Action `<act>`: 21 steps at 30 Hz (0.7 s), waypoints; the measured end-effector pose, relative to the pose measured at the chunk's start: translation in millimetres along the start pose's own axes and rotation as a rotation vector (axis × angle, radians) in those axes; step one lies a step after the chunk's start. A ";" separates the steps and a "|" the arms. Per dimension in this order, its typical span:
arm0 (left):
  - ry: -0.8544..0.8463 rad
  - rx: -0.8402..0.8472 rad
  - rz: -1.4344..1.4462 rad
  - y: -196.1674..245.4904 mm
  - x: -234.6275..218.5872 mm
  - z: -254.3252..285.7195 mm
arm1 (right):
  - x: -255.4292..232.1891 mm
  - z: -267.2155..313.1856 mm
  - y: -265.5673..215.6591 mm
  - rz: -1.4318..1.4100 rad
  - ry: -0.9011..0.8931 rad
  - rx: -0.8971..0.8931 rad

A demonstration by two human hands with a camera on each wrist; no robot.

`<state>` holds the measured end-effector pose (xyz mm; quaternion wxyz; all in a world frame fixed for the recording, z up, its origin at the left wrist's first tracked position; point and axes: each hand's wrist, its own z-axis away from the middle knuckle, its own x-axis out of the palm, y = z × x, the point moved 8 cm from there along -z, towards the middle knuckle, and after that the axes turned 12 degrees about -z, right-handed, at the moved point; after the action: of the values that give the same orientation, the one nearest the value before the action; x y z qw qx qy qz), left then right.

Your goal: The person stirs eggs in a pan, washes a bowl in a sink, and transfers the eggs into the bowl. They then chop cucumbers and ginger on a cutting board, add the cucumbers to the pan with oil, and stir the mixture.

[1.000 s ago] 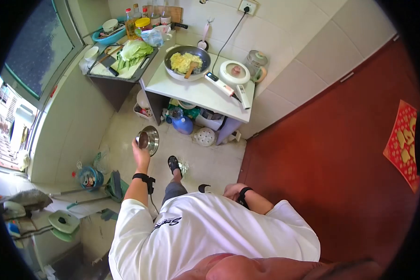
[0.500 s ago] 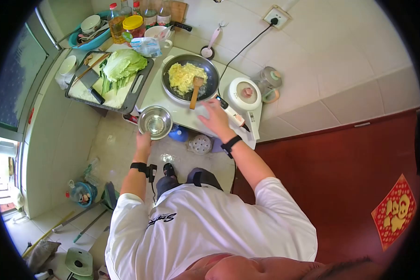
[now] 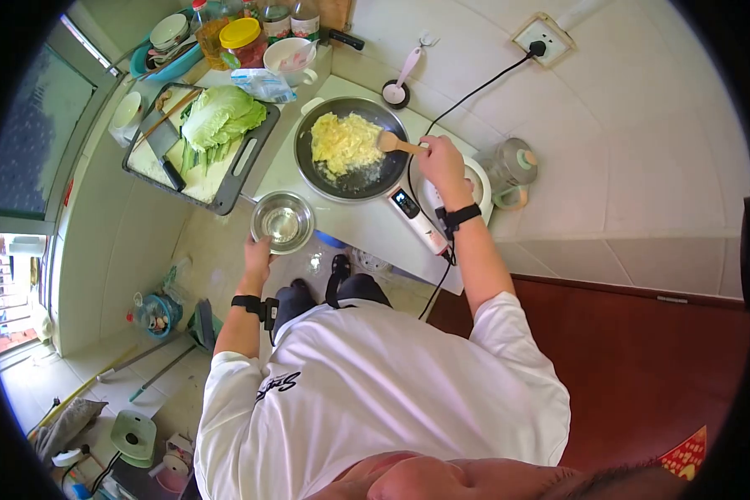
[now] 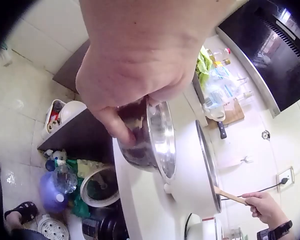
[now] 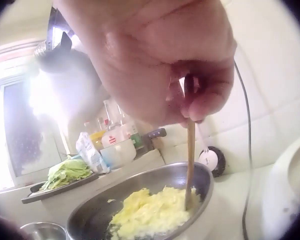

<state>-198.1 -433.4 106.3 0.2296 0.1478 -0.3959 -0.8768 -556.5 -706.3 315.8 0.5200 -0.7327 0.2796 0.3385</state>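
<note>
The left hand (image 3: 258, 255) is gripping one bowl (image 3: 295, 237) ahead, the right hand (image 3: 444, 171) pinching one spatula (image 3: 390, 142) leftward over one pan (image 3: 373, 177).

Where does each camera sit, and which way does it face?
Head: on the head, looking forward and down at the pan; shirt, left hand, right hand, legs show.
Left wrist: worn there, facing the metal bowl; left hand, right hand, foot show.
Right wrist: worn there, facing the pan; right hand shows.
Both wrist views share the wooden spatula.
</note>
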 end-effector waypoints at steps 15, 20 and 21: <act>0.001 -0.019 -0.048 18.0 -12.5 2.9 | 38.2 32.2 24.6 -0.016 -0.211 0.181; -0.050 0.020 -0.080 22.5 -24.3 0.1 | 90.0 28.0 23.0 -0.231 -0.017 0.215; -0.050 0.025 -0.080 27.6 -26.9 2.8 | 92.1 23.2 15.0 -0.251 -0.013 0.176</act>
<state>-168.5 -433.7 131.2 0.1823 0.1444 -0.4062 -0.8837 -516.1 -694.1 229.4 0.6221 -0.7113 0.2112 0.2497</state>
